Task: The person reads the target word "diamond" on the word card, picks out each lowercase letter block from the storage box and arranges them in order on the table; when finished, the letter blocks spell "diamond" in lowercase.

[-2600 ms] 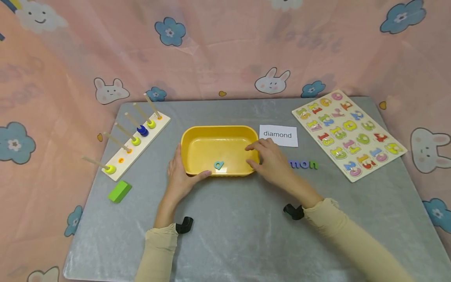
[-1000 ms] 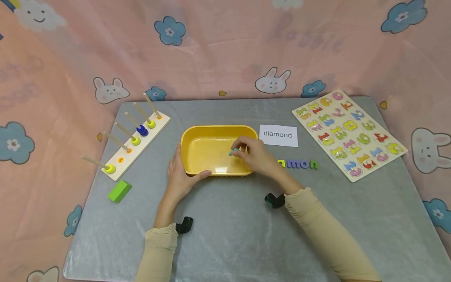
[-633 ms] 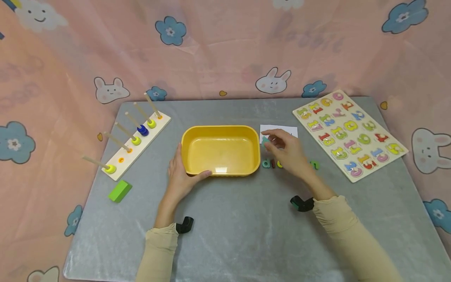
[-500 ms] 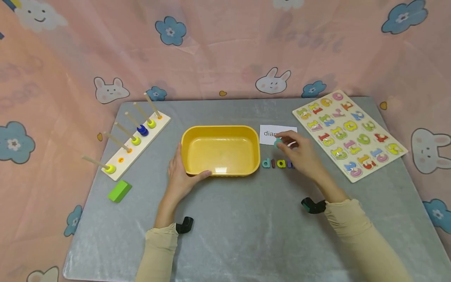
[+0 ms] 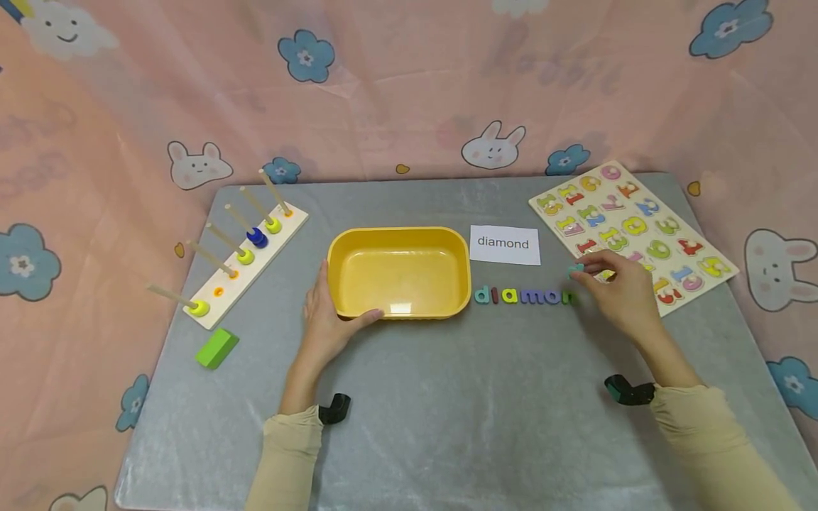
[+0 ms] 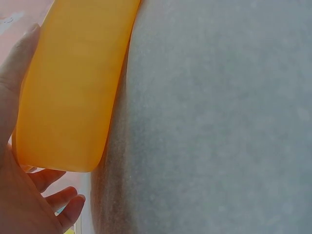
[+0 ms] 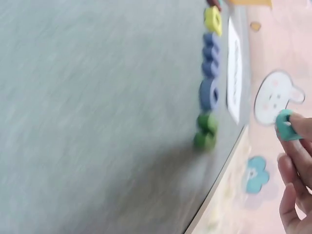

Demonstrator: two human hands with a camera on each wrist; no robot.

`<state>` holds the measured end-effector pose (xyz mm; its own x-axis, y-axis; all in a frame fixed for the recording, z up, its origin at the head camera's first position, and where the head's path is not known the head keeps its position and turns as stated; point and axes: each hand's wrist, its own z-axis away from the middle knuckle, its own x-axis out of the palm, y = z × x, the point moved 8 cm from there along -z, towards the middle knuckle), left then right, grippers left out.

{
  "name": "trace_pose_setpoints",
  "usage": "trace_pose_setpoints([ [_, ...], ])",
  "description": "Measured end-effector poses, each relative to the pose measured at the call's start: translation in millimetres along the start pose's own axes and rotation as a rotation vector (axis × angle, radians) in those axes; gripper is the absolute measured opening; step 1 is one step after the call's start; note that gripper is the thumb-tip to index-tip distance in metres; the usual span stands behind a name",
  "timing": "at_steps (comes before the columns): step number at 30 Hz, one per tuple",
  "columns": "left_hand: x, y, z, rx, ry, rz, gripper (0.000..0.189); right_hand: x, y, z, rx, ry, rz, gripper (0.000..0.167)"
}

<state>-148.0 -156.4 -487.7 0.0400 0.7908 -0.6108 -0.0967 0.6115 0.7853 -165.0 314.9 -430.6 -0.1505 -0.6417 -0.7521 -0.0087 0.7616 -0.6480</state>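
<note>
My left hand holds the near left corner of a yellow plastic tray, its thumb along the front side and its fingers along the left end. In the left wrist view, the tray's outer wall stands beside that thumb. My right hand pinches a small teal letter between thumb and fingertips, raised above the table; the right wrist view shows this letter too. Just left of the hand lies a row of colored letters reading "diamon", its green n closest to the fingers.
A white card printed "diamond" lies behind the letter row. At right, a number puzzle board is partly covered by my right hand. A pegboard with rings and a green block are at left. A patterned pink cloth hangs behind.
My right hand picked the teal letter out of the tray and carried it rightward, past the card, to the right end of the letter row. My left hand stayed on the tray.
</note>
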Motion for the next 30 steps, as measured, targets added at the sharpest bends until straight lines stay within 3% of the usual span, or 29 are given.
trace_pose_setpoints([
  [5, -1.6, -0.1, 0.0, 0.000, -0.001, 0.002, 0.137, -5.3, 19.7, 3.6, 0.072, -0.001, 0.047, 0.021],
  [12, -2.3, 0.2, 0.5, 0.001, 0.001, 0.001, 0.137, -4.6, 40.3, 6.7, 0.083, -0.006, 0.070, 0.022],
  [21, -1.4, 0.2, 0.5, -0.004, 0.003, -0.003, 0.137, 7.2, 46.5, 8.2, 0.107, -0.133, 0.078, 0.020],
  [30, 0.4, -0.7, -0.3, 0.003, 0.000, -0.004, 0.136, 12.8, 54.1, 6.1, 0.110, -0.141, 0.109, 0.021],
])
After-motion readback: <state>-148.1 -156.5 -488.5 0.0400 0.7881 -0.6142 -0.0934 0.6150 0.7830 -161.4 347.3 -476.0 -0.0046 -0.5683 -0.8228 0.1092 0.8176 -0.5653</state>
